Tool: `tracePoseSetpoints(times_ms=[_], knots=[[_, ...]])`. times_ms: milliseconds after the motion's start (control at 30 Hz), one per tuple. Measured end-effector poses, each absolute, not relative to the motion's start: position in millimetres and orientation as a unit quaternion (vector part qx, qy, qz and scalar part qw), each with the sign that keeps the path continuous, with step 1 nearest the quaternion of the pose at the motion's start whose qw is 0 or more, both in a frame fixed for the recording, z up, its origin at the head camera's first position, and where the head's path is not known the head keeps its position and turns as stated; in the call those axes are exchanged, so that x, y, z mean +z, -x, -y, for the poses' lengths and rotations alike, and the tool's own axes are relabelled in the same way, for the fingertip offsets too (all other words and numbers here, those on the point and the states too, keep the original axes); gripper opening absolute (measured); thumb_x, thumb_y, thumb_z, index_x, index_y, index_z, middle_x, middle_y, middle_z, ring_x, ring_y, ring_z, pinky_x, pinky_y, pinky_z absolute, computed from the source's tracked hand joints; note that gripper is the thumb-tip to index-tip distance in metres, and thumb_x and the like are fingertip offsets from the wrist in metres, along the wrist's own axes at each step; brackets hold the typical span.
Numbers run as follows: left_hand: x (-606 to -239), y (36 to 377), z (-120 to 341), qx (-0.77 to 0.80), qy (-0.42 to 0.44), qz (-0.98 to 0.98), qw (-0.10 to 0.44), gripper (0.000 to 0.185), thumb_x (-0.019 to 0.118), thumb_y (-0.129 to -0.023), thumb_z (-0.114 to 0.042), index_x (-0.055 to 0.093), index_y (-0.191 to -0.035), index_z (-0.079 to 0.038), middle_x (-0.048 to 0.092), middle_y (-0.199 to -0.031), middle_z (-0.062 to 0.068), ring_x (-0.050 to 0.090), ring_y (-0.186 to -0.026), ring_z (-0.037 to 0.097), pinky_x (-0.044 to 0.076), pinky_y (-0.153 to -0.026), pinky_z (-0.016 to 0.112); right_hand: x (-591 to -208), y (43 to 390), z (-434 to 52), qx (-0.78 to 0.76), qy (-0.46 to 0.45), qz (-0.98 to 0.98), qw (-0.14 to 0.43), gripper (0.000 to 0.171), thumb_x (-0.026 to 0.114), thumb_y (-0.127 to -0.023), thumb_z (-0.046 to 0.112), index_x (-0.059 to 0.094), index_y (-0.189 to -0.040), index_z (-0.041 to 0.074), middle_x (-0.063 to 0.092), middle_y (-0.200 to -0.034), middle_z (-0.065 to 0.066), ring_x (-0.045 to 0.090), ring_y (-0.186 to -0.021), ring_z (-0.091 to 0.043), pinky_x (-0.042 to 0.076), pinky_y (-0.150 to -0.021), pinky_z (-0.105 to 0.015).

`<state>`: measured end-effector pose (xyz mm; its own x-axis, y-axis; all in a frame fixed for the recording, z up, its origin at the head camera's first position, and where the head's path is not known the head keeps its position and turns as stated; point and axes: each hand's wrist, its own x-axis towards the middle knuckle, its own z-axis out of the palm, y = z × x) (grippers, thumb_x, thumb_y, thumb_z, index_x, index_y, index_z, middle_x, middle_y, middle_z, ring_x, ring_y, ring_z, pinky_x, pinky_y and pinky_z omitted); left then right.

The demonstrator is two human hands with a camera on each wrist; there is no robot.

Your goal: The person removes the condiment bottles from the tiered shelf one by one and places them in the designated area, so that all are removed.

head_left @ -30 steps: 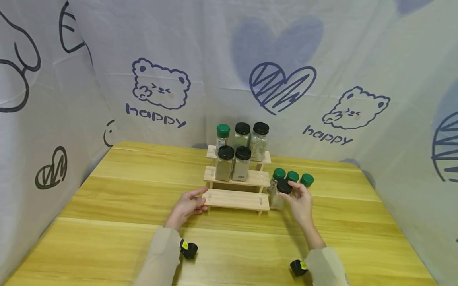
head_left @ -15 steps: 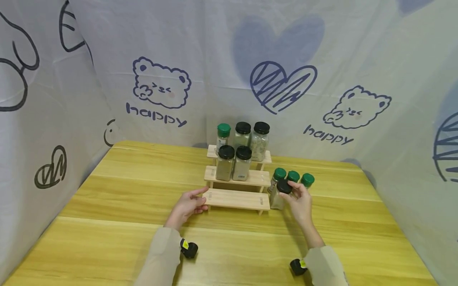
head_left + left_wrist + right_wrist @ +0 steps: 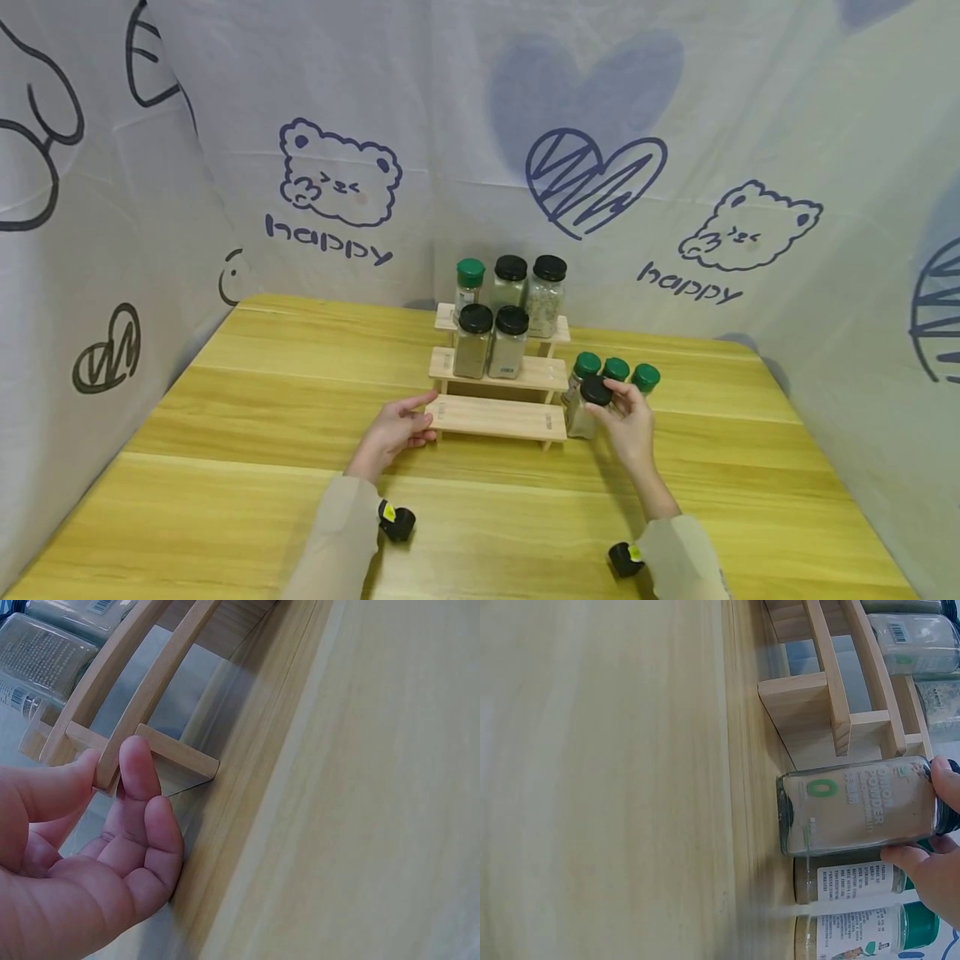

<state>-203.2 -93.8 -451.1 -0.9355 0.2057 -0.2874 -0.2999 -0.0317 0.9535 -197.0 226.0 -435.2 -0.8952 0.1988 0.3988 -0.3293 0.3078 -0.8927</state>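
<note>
A three-step wooden spice rack (image 3: 495,417) stands mid-table. My left hand (image 3: 393,433) pinches the left end of its lowest step, thumb on one face and fingertips on the other, as the left wrist view shows the hand (image 3: 97,847) up close. To the right of the rack, my right hand (image 3: 628,421) grips a square glass spice jar (image 3: 862,806) by its black lid (image 3: 596,391). This jar is upright, filled with pale brown powder, and its label reads "powder". In the head view the thumb and fingers sit on opposite sides of the lid.
Two black-lidded jars (image 3: 472,346) stand on the middle step. The top step bears a green-capped jar (image 3: 468,287) and two black-lidded ones (image 3: 544,300). Behind the gripped jar are three green-capped bottles (image 3: 645,379). A printed cloth (image 3: 465,125) hangs behind the wooden table (image 3: 487,517).
</note>
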Motion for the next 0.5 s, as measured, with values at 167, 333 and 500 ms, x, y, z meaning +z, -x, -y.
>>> tracePoseSetpoints(times_ms=[167, 333, 500], knots=[[-452, 203, 93, 0.721, 0.040, -0.671, 0.171, 0.043, 0.049, -0.089, 0.001, 0.042, -0.132, -0.003, 0.055, -0.076, 0.006, 0.058, -0.062, 0.012, 0.046, -0.062, 0.026, -459, 208, -238, 0.570, -0.076, 0.780, 0.248, 0.041, 0.071, -0.072, -0.002, 0.054, -0.108, -0.007, 0.049, -0.113, -0.020, 0.053, -0.104, -0.033, 0.045, -0.075, -0.016], [-452, 204, 93, 0.721, 0.041, -0.670, 0.170, 0.043, 0.049, -0.089, 0.001, 0.043, -0.132, -0.002, 0.054, -0.077, 0.007, 0.058, -0.063, 0.012, 0.046, -0.062, 0.026, -488, 224, -254, 0.567, -0.108, 0.775, 0.258, 0.043, 0.074, -0.072, 0.012, 0.057, -0.111, 0.005, 0.049, -0.114, -0.011, 0.055, -0.102, -0.018, 0.046, -0.075, -0.019], [-451, 203, 93, 0.720, 0.041, -0.671, 0.171, 0.043, 0.049, -0.089, 0.001, 0.043, -0.131, -0.002, 0.055, -0.077, 0.007, 0.058, -0.063, 0.012, 0.047, -0.063, 0.027, -476, 216, -248, 0.582, -0.096, 0.766, 0.256, 0.043, 0.074, -0.071, 0.005, 0.057, -0.109, -0.001, 0.049, -0.111, -0.015, 0.055, -0.100, -0.025, 0.047, -0.074, -0.020]])
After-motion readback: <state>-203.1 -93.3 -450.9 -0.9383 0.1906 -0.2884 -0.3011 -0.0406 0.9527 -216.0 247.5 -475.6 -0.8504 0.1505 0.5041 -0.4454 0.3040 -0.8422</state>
